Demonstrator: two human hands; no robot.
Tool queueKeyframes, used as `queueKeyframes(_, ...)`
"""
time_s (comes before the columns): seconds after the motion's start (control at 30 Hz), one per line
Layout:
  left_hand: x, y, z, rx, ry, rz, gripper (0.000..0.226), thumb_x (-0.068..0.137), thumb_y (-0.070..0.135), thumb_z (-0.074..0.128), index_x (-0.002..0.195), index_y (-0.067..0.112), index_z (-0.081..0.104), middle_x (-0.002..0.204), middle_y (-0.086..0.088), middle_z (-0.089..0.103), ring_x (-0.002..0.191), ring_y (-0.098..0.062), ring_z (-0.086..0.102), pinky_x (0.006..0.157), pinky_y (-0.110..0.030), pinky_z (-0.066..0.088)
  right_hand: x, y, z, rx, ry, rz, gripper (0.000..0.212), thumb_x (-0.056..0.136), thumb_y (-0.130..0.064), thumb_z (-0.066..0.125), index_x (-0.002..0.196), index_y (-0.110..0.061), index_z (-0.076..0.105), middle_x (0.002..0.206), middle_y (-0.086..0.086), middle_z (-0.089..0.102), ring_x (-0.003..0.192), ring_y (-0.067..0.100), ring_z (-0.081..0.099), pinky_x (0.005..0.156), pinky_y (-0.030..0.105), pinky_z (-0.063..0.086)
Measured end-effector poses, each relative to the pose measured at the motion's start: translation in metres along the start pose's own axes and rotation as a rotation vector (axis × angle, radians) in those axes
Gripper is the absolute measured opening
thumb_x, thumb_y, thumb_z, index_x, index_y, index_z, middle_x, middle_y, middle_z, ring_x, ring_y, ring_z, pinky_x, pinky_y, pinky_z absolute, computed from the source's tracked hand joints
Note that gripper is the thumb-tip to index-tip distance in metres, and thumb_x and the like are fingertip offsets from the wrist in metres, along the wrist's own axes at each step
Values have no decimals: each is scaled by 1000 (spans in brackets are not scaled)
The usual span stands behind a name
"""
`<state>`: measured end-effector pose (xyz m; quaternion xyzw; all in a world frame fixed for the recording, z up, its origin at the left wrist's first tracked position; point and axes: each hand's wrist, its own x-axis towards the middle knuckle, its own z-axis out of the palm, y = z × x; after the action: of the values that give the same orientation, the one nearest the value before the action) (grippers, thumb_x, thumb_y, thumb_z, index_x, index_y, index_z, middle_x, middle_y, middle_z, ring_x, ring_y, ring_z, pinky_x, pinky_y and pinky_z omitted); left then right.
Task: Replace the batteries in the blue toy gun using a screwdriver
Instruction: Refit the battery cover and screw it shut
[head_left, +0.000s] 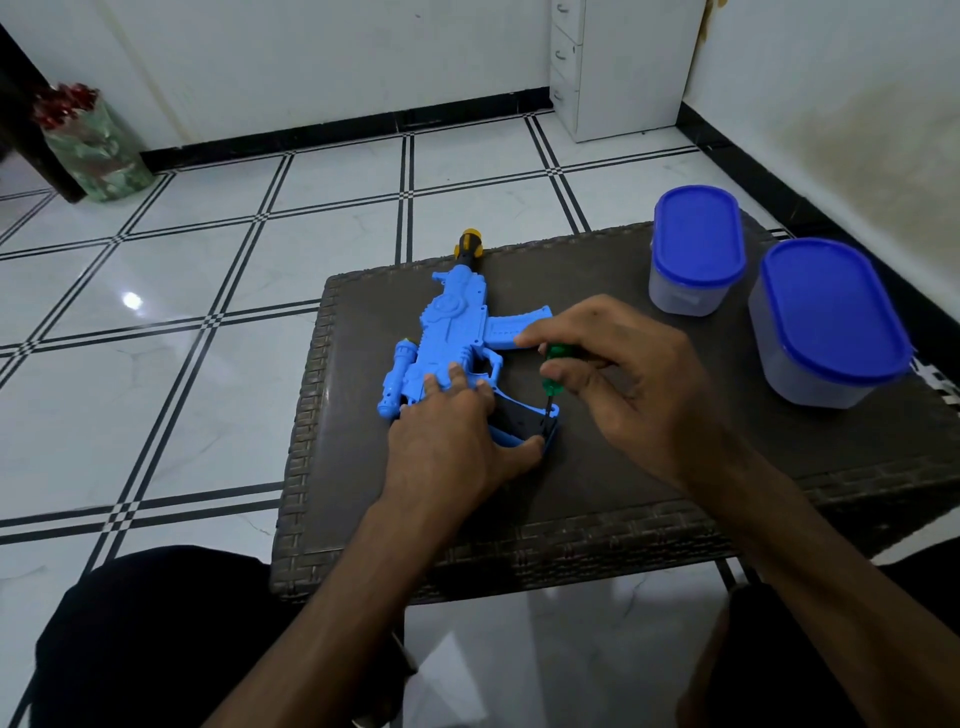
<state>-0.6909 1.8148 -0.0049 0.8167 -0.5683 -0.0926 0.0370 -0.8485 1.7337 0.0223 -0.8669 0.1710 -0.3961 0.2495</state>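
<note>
Here, left hand (451, 435) presses flat on gun (451, 332), right hand (618, 384) pinches screwdriver (554, 364); two lidded tubs (696, 249) nearby, contents unclear.

Dim, cool indoor light through a wide-angle lens

The room is lit softly from above: a small bright glare spot (132, 300) sits on the glossy floor tiles (208, 249), and the white wall (291, 62) looks grey-blue. Shadows are faint; a weak one lies under the right hand (618, 374) on the dark table (649, 467). Straight tile lines bow toward the frame edges. The flower bundle (88, 140) at far left is soft, perhaps from compression. The lap at the bottom falls nearly black.
</note>
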Motion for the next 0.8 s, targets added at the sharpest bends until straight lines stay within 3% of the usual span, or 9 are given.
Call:
queueKeyframes(0.13,-1,0,0,-8,9,6,78,77,70,54,137,21,48,157,-7,28,143,-27,26,104,-46,39,1,-2,3,-40,-43,10,27,97,-20,60,121,-10,65,113,5,60,100,11,59,82,25,51)
queueKeyframes(0.27,-1,-1,0,-7,13,6,76,78,69,55,136,21,50,156,-7,29,142,-27,28,102,-45,40,1,-3,2,0,-46,-9,32,101,-8,46,129,-2,60,130,7,61,125,10,54,104,19,42)
queueKeyframes(0.33,0,-1,0,-13,13,5,76,77,69,56,135,20,51,157,-7,28,143,-28,27,103,-46,39,1,-4,1,35,-39,7,32,100,-4,47,128,-3,61,124,3,66,119,8,59,101,23,47)
queueKeyframes(0.47,1,-2,2,-3,5,4,79,76,71,54,138,21,48,159,-8,25,145,-28,23,104,-46,40,1,-2,2,11,-19,0,28,98,-7,54,125,-9,64,102,2,67,91,14,64,80,32,52)
queueKeyframes(0.6,0,-2,1,4,7,6,78,77,70,54,137,21,49,158,-7,28,143,-27,27,102,-46,40,0,1,3,-16,-14,-4,25,96,-11,61,120,-9,68,103,2,65,91,9,62,79,26,51)
queueKeyframes(0.7,0,-1,1,-1,10,5,77,77,70,54,137,21,49,157,-6,28,143,-27,26,102,-45,41,-1,-3,2,-23,-26,-1,28,98,-13,55,124,-7,64,114,2,64,104,8,61,87,26,51)
queueKeyframes(0.8,1,-1,2,-5,6,-2,78,77,69,55,138,21,48,159,-6,25,146,-27,22,105,-45,39,-1,-5,0,43,-46,-11,35,96,2,46,129,-2,60,128,6,63,121,11,57,102,27,46)
